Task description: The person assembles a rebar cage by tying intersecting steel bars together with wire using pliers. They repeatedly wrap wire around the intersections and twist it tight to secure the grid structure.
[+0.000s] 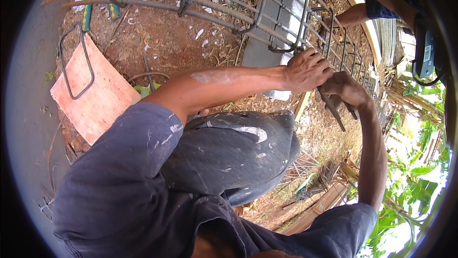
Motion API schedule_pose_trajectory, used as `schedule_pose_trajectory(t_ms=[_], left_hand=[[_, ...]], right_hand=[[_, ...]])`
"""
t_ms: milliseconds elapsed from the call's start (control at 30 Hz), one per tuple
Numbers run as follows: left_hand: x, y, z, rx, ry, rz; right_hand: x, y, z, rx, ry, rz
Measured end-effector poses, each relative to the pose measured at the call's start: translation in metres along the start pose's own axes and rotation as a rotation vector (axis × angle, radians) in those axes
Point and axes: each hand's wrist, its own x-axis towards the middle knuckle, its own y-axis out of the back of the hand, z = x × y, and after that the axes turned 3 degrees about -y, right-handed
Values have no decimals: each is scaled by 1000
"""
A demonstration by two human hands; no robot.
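A long rebar cage (pixel 260 17) of straight bars and square stirrups runs across the top and bends away to the right. My left hand (pixel 309 69) is closed at the cage's near side, right below a stirrup; what its fingers grip is hidden. Just right of it, my right hand (pixel 344 90) is wrapped round a pair of dark pincers (pixel 335 113), whose two handles stick out below the palm. The jaws are out of sight between my hands. The hands touch or nearly touch.
A loose bent stirrup (pixel 76 62) lies partly over a pinkish board (pixel 93 91) at left. Beneath the cage is a grey slab (pixel 261 50). Another person's arm (pixel 353 15) reaches to the cage at upper right. Wooden planks (pixel 329 198) lie at lower right.
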Motion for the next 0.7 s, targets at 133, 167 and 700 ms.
schedule_pose_trajectory(t_ms=[133,167,700], left_hand=[[17,0,-3,-187,115,-68],[22,3,-3,-216,158,-198],[-54,-3,-10,-123,-521,202]], right_hand=[[-48,-57,1,-1024,176,847],[-52,-59,5,-1050,55,845],[14,-138,80,278,157,416]])
